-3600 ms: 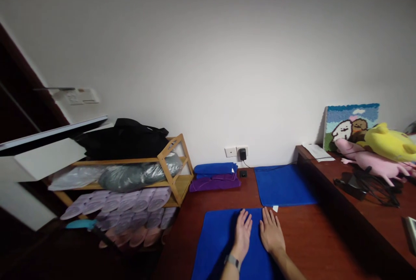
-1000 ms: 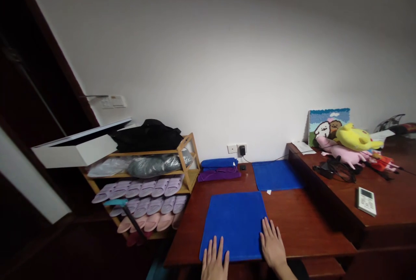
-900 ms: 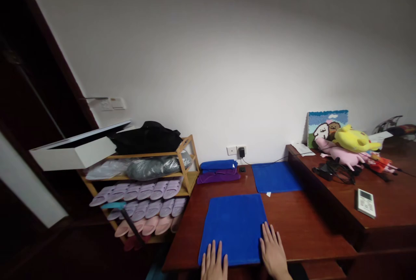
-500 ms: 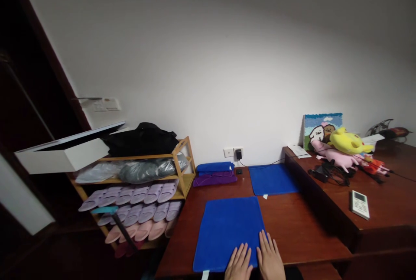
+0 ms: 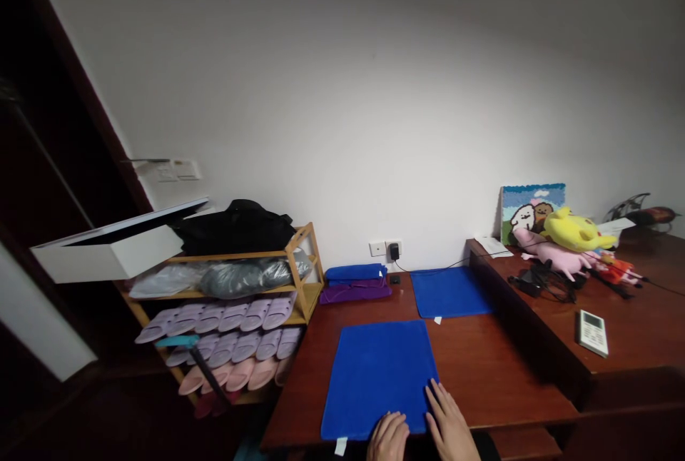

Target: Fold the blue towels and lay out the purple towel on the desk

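Note:
A blue cloth (image 5: 379, 379) lies spread flat on the reddish-brown wooden desk (image 5: 497, 368), a white tag at its near left corner. My left hand (image 5: 389, 437) rests at the cloth's near edge, fingers close together and slightly bent; its thumb is hard to make out. My right hand (image 5: 451, 424) is open at the near right corner, fingers spread, their tips touching the cloth's right edge. A second blue cloth (image 5: 450, 292) lies flat farther back. Folded blue and purple cloths (image 5: 355, 285) are stacked by the wall.
A shoe rack (image 5: 307, 268) with slippers, a black bag (image 5: 240, 227) and an open white box (image 5: 115, 252) stands left. On the raised surface at right are plush toys (image 5: 575, 231), a cable, a picture (image 5: 532, 215) and a white remote control (image 5: 592, 332). A plugged-in adapter (image 5: 394, 251) is behind.
My left hand has drawn back a little toward the near edge, and its fingers are more bent. My right hand has shifted slightly right with its fingers wider apart. The view moved slightly.

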Demonstrator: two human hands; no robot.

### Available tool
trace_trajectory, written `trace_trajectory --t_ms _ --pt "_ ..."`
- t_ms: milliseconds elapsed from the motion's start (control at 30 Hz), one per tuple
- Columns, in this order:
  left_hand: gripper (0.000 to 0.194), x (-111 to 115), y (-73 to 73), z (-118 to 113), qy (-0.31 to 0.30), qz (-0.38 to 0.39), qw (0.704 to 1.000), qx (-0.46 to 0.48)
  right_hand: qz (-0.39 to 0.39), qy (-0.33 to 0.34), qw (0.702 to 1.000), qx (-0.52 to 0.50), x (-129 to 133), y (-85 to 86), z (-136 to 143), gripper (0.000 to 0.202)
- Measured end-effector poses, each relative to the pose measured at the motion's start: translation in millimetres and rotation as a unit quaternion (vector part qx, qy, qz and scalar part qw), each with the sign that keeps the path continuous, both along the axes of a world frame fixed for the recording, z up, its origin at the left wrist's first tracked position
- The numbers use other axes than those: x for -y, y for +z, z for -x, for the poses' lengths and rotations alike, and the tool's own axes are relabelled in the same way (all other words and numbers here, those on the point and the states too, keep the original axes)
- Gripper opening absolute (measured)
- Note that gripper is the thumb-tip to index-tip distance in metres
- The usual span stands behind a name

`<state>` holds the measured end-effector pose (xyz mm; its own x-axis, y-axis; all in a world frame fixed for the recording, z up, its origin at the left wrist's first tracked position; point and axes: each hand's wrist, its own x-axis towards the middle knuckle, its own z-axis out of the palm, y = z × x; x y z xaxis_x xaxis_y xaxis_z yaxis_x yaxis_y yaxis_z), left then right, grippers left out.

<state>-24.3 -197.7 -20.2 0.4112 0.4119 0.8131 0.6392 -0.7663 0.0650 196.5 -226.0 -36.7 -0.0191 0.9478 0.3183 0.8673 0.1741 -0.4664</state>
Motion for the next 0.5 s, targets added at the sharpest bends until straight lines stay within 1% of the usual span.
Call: trace_trajectory --t_ms 133,200,267,433,500 --pt "0.040 -1 -1.8 1 0.012 0.013 1.000 -0.003 0.043 0.062 0.997 0.011 13 9.9 -17 0.060" --pt "0.040 -1 -3.7 1 0.015 0.014 1.000 -0.012 0.061 0.075 0.995 0.007 16 13.8 -23 0.057" --pt "0.040 -1 -6.3 3 0.011 0.008 0.999 -0.029 0.063 0.083 0.994 0.006 16 15.2 -28 0.053" --pt "0.028 -3 -16.1 13 0.020 -0.018 0.997 -0.078 0.022 0.099 0.995 0.020 15 7.9 -37 0.047" --pt "0.030 -4 -21.6 16 0.026 -0.031 0.997 -0.072 0.023 0.110 0.993 0.021 14 3.8 -40 0.047"
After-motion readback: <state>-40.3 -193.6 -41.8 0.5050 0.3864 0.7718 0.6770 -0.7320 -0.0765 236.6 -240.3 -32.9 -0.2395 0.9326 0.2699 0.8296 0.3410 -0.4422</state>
